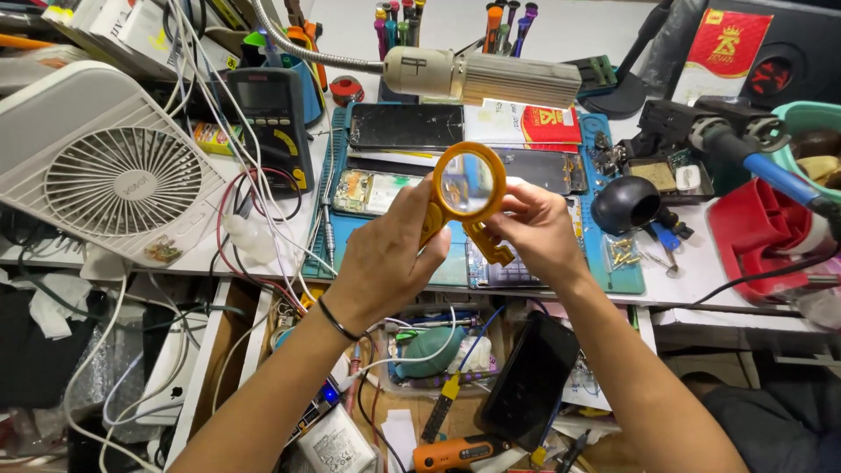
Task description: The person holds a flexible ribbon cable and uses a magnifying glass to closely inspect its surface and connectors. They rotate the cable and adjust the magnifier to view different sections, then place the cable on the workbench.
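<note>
Both hands are up over the middle of the workbench, and between them sits an orange magnifier [470,186], lens ring on top, its handle running down and slightly right. The left hand [390,254] is clamped on the left side of the ring and stem, thumb pressed to the frame. The right hand [534,226] pinches the lower handle from the right, fingers closed on it. Directly beneath lies the blue work mat [626,278] with an opened phone [370,190]; a white fan [105,166] sits near the bench's left edge.
</note>
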